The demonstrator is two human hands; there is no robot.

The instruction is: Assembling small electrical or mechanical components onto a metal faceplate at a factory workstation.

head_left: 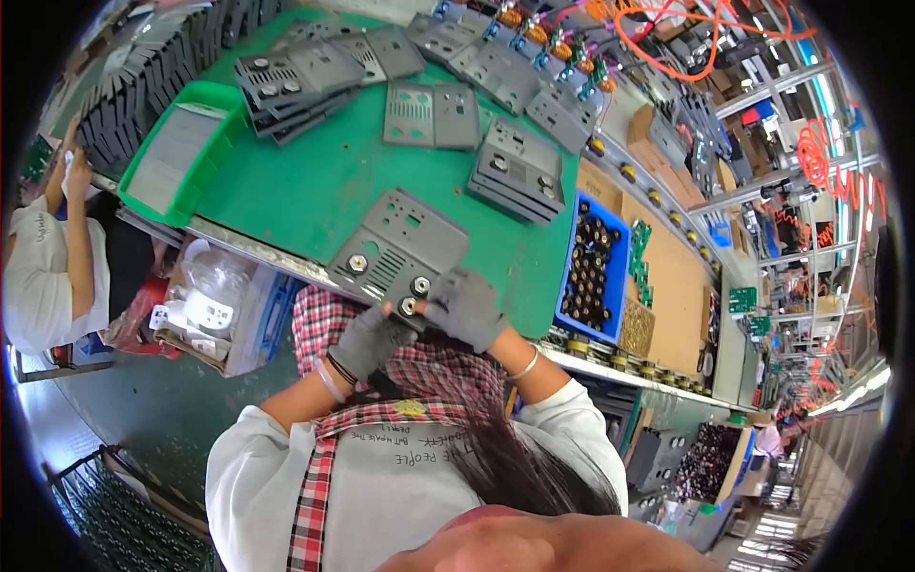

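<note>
A grey metal panel (434,229) with slots and holes lies at the near edge of the green-topped bench, its near corner over the edge. Silver hex nuts on dark round fittings sit in it, one nut (357,264) at the left and two close together at the near right. My left hand (370,343), in a grey glove with bare fingertips, grips the panel's near edge beside the nearest nut (408,306). My right hand (469,310), gloved too, is closed with its fingers at that same nut. Its curled fingers hide the panel's right corner.
Stacks of similar panels (432,116) lie across the far bench. A green bin (181,153) stands left; a blue tray (620,286) of black round parts stands right, beside brass pieces (637,330). Hanging tools (538,36) line the back. Another person (59,257) works at far left.
</note>
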